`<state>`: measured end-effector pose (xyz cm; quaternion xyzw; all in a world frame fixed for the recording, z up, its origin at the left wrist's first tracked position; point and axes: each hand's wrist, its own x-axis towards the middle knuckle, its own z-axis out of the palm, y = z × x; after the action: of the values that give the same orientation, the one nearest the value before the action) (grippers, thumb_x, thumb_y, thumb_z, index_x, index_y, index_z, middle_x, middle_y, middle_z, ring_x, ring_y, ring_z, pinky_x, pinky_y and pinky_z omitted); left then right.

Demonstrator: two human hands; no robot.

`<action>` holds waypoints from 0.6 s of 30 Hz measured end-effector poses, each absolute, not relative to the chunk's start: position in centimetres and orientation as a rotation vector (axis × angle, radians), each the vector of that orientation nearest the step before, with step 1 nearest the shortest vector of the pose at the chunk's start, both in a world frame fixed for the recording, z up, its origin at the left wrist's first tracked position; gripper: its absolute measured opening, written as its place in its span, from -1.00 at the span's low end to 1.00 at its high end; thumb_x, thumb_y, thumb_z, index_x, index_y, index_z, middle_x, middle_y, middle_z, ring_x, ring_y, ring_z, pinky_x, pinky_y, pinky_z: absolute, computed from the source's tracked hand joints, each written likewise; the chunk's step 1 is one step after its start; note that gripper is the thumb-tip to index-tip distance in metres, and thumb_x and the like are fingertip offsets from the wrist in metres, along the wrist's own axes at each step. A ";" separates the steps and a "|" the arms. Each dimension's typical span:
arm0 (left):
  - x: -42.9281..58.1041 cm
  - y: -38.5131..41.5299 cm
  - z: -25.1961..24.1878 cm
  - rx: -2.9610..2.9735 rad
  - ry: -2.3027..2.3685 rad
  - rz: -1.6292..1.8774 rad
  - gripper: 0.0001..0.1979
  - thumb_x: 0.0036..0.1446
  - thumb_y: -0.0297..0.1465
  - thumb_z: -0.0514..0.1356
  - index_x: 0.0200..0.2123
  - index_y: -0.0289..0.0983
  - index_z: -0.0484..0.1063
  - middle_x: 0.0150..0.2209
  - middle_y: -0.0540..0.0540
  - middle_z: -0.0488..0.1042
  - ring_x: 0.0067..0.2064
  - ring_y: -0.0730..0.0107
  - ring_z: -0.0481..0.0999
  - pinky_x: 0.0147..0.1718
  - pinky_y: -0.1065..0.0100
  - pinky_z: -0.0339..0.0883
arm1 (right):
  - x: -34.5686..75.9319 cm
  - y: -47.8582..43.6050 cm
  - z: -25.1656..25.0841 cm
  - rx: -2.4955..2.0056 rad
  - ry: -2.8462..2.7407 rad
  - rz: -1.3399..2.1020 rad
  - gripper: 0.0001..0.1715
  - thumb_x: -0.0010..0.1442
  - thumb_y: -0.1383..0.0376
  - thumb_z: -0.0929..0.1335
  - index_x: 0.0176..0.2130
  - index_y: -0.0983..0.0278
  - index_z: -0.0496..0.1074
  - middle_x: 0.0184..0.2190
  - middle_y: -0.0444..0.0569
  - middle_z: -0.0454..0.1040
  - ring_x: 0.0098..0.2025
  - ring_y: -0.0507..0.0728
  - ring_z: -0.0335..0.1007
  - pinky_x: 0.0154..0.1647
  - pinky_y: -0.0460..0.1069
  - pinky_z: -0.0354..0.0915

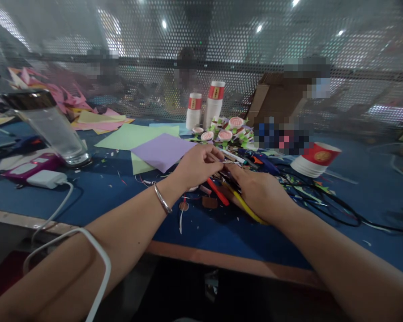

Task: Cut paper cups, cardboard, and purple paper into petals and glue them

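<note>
A thin piece (221, 161) is being pinched by the left hand's (196, 165) narrowed fingers (212, 157), just right of the purple sheet (163, 152). The right hand (260, 190) is being rested on pens (217, 191) further right; its grip cannot be told. Beyond the sheet, several cup flowers (226, 132) appear finished; stacked cups (214, 103) appear unused.

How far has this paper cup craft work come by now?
Done: several cup flowers with green leaves stand finished. In hand: the left hand and right hand meet over the pens, pinching something too small to tell. Left, probably: whole cup stacks and flat paper sheets.
</note>
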<state>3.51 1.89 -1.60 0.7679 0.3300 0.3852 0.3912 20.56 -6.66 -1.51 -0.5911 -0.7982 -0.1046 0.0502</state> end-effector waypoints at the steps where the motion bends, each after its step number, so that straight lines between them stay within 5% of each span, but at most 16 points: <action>1: 3.6 2.1 -1.8 1.948 0.848 0.985 -0.92 0.06 -0.52 0.29 -0.32 -0.30 0.49 -0.42 -0.03 0.56 -0.36 0.41 0.53 -0.30 0.34 0.38 | 20.5 -6.7 -1.5 -1.805 -2.429 -0.329 -0.37 0.34 0.15 0.33 0.28 0.43 0.30 -0.17 0.20 0.66 -0.17 0.41 0.65 -0.32 0.09 0.34; 11: 2.6 4.3 -1.0 1.503 1.013 1.587 -0.83 0.10 -0.57 0.20 -0.26 -0.22 0.34 -0.41 0.04 0.39 -0.42 0.50 0.43 -0.44 0.43 0.28 | 21.1 -6.5 -1.7 -1.758 -2.349 -0.311 -0.34 0.31 0.18 0.35 0.32 0.34 0.30 -0.01 0.19 0.65 -0.08 0.36 0.64 -0.16 0.10 0.44; 15: 2.5 4.0 -0.6 1.266 0.930 1.547 -0.81 0.20 -0.53 0.13 -0.18 -0.17 0.22 -0.41 0.09 0.34 -0.54 0.55 0.41 -0.55 0.46 0.29 | 22.7 -5.3 -1.7 -1.821 -2.251 -0.301 -0.43 0.31 0.16 0.35 0.24 0.32 0.40 -0.13 0.15 0.68 -0.14 0.34 0.64 -0.21 0.08 0.43; 18: 3.0 2.9 -0.4 1.255 0.870 1.442 -0.80 0.22 -0.53 0.13 -0.17 -0.17 0.19 -0.34 0.08 0.33 -0.57 0.59 0.44 -0.58 0.45 0.33 | 24.0 -4.3 -1.9 -1.801 -2.271 -0.278 -0.49 0.24 0.28 0.38 0.15 0.37 0.46 -0.03 0.19 0.64 -0.06 0.30 0.61 -0.11 0.07 0.43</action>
<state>3.03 2.87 -0.44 0.5185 0.3592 0.5955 0.4975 24.00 -4.29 -1.89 -0.6145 -0.7747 -0.0948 0.1148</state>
